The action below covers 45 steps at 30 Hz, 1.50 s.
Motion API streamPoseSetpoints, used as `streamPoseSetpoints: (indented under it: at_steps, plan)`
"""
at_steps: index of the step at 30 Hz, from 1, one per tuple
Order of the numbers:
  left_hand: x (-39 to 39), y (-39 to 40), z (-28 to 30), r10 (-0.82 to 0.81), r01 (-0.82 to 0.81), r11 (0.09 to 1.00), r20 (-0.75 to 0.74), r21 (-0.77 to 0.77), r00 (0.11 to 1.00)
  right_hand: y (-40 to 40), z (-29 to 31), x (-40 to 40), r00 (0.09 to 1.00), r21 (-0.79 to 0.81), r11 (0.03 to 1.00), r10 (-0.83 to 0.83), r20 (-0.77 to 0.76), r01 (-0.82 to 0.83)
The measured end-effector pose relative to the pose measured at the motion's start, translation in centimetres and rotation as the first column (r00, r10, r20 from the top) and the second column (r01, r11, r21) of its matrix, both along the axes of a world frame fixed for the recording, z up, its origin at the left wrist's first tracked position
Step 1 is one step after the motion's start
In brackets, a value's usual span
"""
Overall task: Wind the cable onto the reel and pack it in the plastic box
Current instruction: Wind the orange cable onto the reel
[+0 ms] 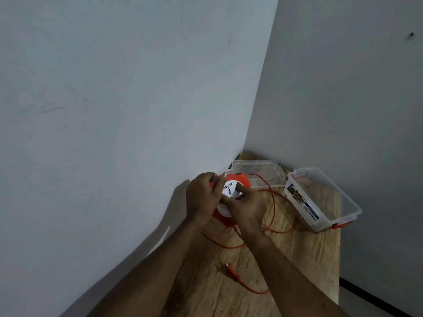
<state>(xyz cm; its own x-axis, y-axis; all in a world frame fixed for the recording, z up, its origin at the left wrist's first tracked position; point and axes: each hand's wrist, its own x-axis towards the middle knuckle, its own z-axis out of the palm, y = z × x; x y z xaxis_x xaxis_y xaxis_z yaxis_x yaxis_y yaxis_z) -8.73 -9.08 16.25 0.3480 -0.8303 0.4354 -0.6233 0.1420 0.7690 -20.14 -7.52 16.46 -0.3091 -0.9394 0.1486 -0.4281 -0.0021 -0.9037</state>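
Winding step is underway, packing not yet begun. Both hands are holding the orange reel up off the wooden table, near the left wall. The left hand is gripping the reel's far-left rim, fingers curled over the edge. The right hand is lying across the white socket face, thumb and fingers pressing on the hub, looking like it is set to turn it; whether it is pinching a crank knob, cannot tell, fingers are hiding it.

The cable is mostly unwound: loose orange loops are lying on the table just right of and below the reel, passing under the right wrist, and the plug end is sitting nearer the camera, well apart from the hands. So the reel is inside the grip, the cable slack is outside it, trailing down to the table.

The plastic box is standing open on the right, near the reel, its lid lying separately at the far side.

Next move, as a judgement: rotating the hub with the right hand while the left steadies the rim, feeding slack in without the loops snagging or tangling.
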Motion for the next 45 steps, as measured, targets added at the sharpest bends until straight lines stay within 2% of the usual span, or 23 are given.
streamPoseSetpoints:
  at_steps: [3, 5, 7, 8, 9, 10, 11, 12, 13, 14, 15, 16, 18, 19, 20, 22, 24, 26, 32, 35, 39, 43, 45]
  plan:
    - [-0.1, 0.1, 0.1, 0.022, -0.022, 1.0, 0.041, 0.001, 0.999, -0.3, -0.1, 0.4, 0.961, 0.19, 0.977, -0.137, 0.24, 0.092]
    - [-0.2, 0.0, 0.2, 0.024, -0.023, 1.0, 0.066, -0.014, 0.998, -1.2, -0.5, 0.2, 0.874, 0.321, 0.945, -0.211, 0.438, 0.068]
    - [-0.4, 0.2, 0.0, 0.017, -0.013, 0.999, 0.099, -0.039, 0.995, -0.9, -0.1, 1.6, 0.676, 0.362, 0.932, -0.254, 0.692, -0.02]
    - [-0.7, 0.3, -0.2, 0.015, -0.009, 0.999, 0.122, -0.053, 0.992, -0.1, -0.9, 1.1, 0.604, 0.23, 0.971, -0.14, 0.785, -0.073]
    - [-0.9, 0.5, -0.3, 0.014, -0.004, 0.998, 0.146, -0.068, 0.989, 0.8, 0.1, 1.3, 0.468, 0.136, 0.974, -0.037, 0.883, -0.18]
    - [-1.0, 0.6, -0.5, 0.01, 0.002, 0.997, 0.162, -0.076, 0.987, 0.3, -0.1, 1.5, 0.675, 0.231, 0.96, -0.066, 0.734, -0.156]
    - [-1.1, 0.6, -0.5, 0.006, 0.006, 0.997, 0.161, -0.075, 0.987, -0.2, -0.3, 1.7, 0.653, 0.262, 0.96, -0.136, 0.745, -0.099]
    - [-1.0, 0.7, -0.6, 0.007, 0.002, 0.998, 0.14, -0.063, 0.99, -0.9, -0.6, 1.3, 0.434, 0.334, 0.906, -0.2, 0.878, -0.259]
    - [-0.7, 0.7, -0.5, 0.013, -0.009, 0.999, 0.098, -0.043, 0.995, -1.3, 0.1, 1.1, 0.47, 0.368, 0.889, -0.211, 0.857, -0.273]
    - [-0.4, 0.7, -0.4, 0.025, -0.024, 1.0, 0.046, -0.019, 0.999, -1.1, 0.6, 0.0, 0.44, 0.394, 0.855, -0.227, 0.869, -0.337]
    - [0.0, 0.6, -0.4, 0.041, -0.041, 0.999, -0.005, 0.001, 0.999, -0.6, 1.2, -1.3, 0.492, 0.422, 0.848, -0.232, 0.839, -0.32]
    - [0.4, 0.5, -0.4, 0.056, -0.056, 0.998, -0.04, 0.015, 0.998, 0.3, 1.5, -1.6, 0.652, 0.415, 0.886, -0.191, 0.734, -0.207]
    - [0.9, 0.3, -0.3, 0.068, -0.067, 0.998, -0.066, 0.022, 0.995, 1.5, 1.7, -1.6, 0.961, 0.16, 0.987, -0.075, 0.265, 0.033]
    - [1.2, 0.2, -0.3, 0.063, -0.062, 0.998, -0.073, 0.012, 0.995, 2.0, 1.6, -1.5, 1.0, -0.044, 0.999, -0.029, -0.01, 0.029]
    - [1.4, 0.0, -0.3, 0.051, -0.051, 0.999, -0.082, 0.004, 0.995, 2.1, 1.4, -1.7, 0.972, -0.177, 0.982, 0.018, -0.233, -0.061]
    - [1.4, -0.3, -0.2, 0.019, -0.018, 1.0, -0.12, 0.014, 0.993, 1.6, 0.9, -2.1, 0.858, -0.2, 0.953, 0.099, -0.505, -0.228]
    - [1.2, -0.6, -0.2, -0.011, 0.017, 0.999, -0.156, 0.042, 0.988, 1.1, 0.5, -1.9, 0.723, -0.123, 0.933, 0.174, -0.668, -0.338]
    - [1.1, -0.7, -0.2, -0.018, 0.027, 0.998, -0.163, 0.057, 0.986, 0.9, 0.1, -1.5, 0.686, -0.09, 0.93, 0.195, -0.701, -0.357]
    - [0.8, -0.5, -0.3, -0.051, 0.052, 0.999, -0.115, 0.001, 0.992, -0.2, -0.4, -1.7, 0.775, -0.044, 0.95, 0.226, -0.59, -0.31]
    - [0.6, -0.5, -0.1, -0.038, 0.037, 0.999, -0.099, -0.016, 0.994, -0.2, -0.4, -1.5, 0.9, -0.066, 0.964, 0.213, -0.38, -0.256]
    - [0.2, -0.3, -0.1, -0.017, 0.015, 1.0, -0.11, -0.02, 0.994, -0.1, -0.4, -0.3, 0.996, -0.145, 0.987, 0.056, -0.066, -0.065]
    - [0.0, -0.1, -0.4, 0.021, -0.023, 0.999, -0.059, -0.047, 0.998, -0.4, 0.2, 1.0, 0.975, 0.13, 0.984, -0.143, 0.17, 0.121]
    - [-0.2, 0.1, -0.5, 0.015, -0.015, 0.995, -0.005, -0.096, 1.0, -0.8, 0.8, 1.2, 0.834, 0.367, 0.922, -0.295, 0.466, 0.12]
